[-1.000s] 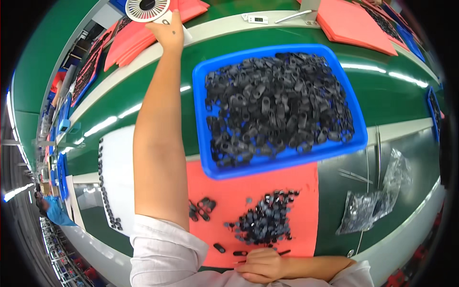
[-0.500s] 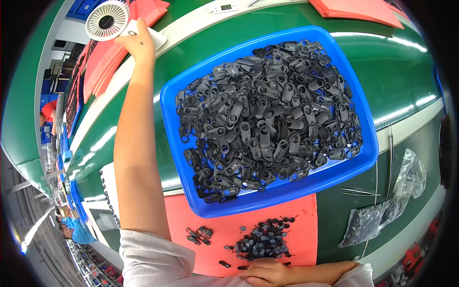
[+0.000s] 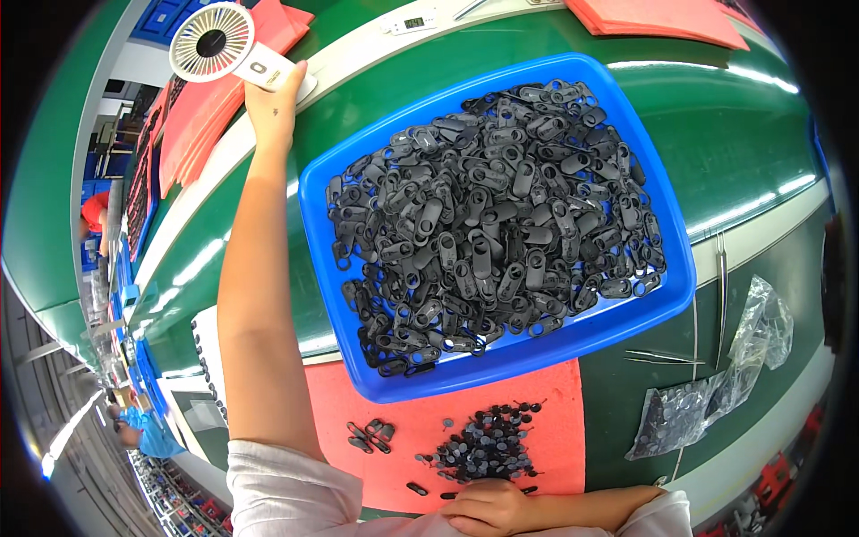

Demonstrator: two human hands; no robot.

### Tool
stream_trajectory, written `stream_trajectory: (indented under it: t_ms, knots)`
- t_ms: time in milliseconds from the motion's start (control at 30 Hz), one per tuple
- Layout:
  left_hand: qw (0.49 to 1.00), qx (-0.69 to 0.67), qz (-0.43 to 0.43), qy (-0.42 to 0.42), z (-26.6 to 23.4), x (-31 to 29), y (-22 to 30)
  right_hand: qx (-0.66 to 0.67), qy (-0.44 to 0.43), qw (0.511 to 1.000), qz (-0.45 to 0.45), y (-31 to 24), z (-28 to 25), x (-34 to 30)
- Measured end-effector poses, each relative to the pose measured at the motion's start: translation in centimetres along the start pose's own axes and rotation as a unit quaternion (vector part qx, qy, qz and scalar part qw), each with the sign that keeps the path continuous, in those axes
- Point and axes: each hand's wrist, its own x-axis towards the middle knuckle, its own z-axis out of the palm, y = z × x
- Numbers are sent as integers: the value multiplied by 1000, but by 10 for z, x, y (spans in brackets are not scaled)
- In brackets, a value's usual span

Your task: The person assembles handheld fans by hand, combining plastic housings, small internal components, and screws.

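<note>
My left hand [image 3: 271, 98] reaches far out to the upper left and grips the handle of a small white hand-held fan [image 3: 215, 42]. My left arm stretches along the left side of a blue tray [image 3: 667, 295] piled with several black plastic clips [image 3: 492, 224]. My right hand [image 3: 488, 508] rests in a loose fist at the bottom edge, on a red mat [image 3: 564, 421], touching a small heap of tiny black round parts [image 3: 488, 443]. A few loose black clips [image 3: 367, 436] lie on the mat to its left.
A clear plastic bag of small dark parts [image 3: 707, 394] lies at the right beside thin metal tweezers [image 3: 658, 356]. Red mats [image 3: 658, 16] lie at the far edge and at the upper left [image 3: 201, 125]. Other people work far off at the left.
The view has drawn closer to the bench, so the tray looks larger. My left hand is still stretched out on the fan. My right hand stays by the small black parts.
</note>
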Motion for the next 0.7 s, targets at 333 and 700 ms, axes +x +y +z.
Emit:
stream_trajectory:
  t_ms: [333, 700]
  knots:
    - [990, 4, -57, -131, -22, -8, -4, 5, -18, 1000, 11, -2, 1, -1]
    - [992, -6, -57, -109, -24, -7, -14, -13, -22, 1000, 13, 1, 7, -10]
